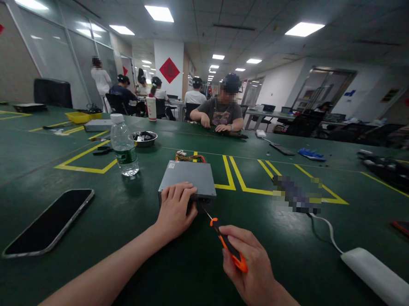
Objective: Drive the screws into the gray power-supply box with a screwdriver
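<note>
A grey metal box (192,176) with colored wires (192,158) behind it lies on the green table (128,268). My left hand (176,211) rests on its front left corner, fingers on the top and thumb at the front face. In my right hand (249,262) is an orange and black screwdriver (229,248), its thin shaft pointing up and left toward the box's front face. The tip is near the lower front edge; whether it touches the box I cannot tell.
Left of the box stand a water bottle (124,148) and a metal bowl (145,138); a phone (49,222) lies nearer. At the right are a white power strip (379,279) with a cable and a blurred object (297,194). Across the table sits a person (223,110).
</note>
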The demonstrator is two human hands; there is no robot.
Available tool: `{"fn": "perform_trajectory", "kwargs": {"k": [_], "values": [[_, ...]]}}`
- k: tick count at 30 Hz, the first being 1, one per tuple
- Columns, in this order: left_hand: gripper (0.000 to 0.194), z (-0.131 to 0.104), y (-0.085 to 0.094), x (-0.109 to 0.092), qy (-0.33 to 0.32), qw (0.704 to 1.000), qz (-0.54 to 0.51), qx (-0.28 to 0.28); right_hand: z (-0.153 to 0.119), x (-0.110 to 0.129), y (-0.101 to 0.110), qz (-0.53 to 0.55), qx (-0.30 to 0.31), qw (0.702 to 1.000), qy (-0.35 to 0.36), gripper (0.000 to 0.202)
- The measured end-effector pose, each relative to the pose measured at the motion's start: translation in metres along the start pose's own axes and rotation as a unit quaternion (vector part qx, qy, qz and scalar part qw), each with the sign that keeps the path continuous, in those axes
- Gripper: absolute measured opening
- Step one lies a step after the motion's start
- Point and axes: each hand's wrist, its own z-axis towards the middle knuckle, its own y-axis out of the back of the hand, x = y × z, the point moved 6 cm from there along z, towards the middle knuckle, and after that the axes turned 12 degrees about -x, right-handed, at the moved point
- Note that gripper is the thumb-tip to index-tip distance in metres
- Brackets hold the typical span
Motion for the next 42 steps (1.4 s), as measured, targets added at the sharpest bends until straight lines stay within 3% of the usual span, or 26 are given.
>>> {"fn": "perform_trajectory", "kwargs": {"k": [7, 12, 17, 21, 24, 28, 31, 36, 42], "values": [[0.028, -0.001, -0.002, 0.0, -0.001, 1.0, 0.0, 0.006, -0.007, 0.005, -0.005, -0.037, 0.023, 0.998, 0.053, 0.026], [0.029, 0.0, -0.001, 0.0, -0.002, 1.0, -0.001, 0.009, -0.009, 0.023, -0.015, -0.084, 0.104, 0.986, 0.1, 0.012], [0.029, 0.0, -0.001, 0.001, -0.004, 1.0, -0.003, 0.01, -0.004, 0.032, -0.024, -0.042, 0.179, 0.981, 0.066, 0.03], [0.029, -0.001, -0.002, 0.001, -0.009, 1.0, -0.003, 0.006, -0.007, 0.035, -0.022, -0.011, 0.142, 0.986, 0.092, 0.027], [0.029, -0.001, -0.002, 0.001, -0.013, 1.0, -0.001, 0.007, -0.009, 0.031, -0.023, -0.001, 0.128, 0.989, 0.068, 0.032], [0.03, -0.001, -0.001, 0.001, -0.019, 1.0, 0.002, 0.01, -0.008, 0.03, -0.029, -0.002, 0.177, 0.983, 0.05, 0.045], [0.031, -0.001, -0.001, 0.002, -0.021, 1.0, 0.002, 0.012, -0.006, 0.035, -0.031, -0.017, 0.208, 0.975, 0.08, 0.032], [0.031, -0.002, -0.001, 0.002, -0.022, 1.0, 0.0, 0.009, -0.006, 0.038, -0.023, 0.011, 0.13, 0.986, 0.108, 0.026], [0.031, -0.002, -0.001, 0.002, -0.02, 1.0, -0.002, 0.01, -0.009, 0.029, -0.02, 0.021, 0.109, 0.993, 0.048, 0.038]]}}
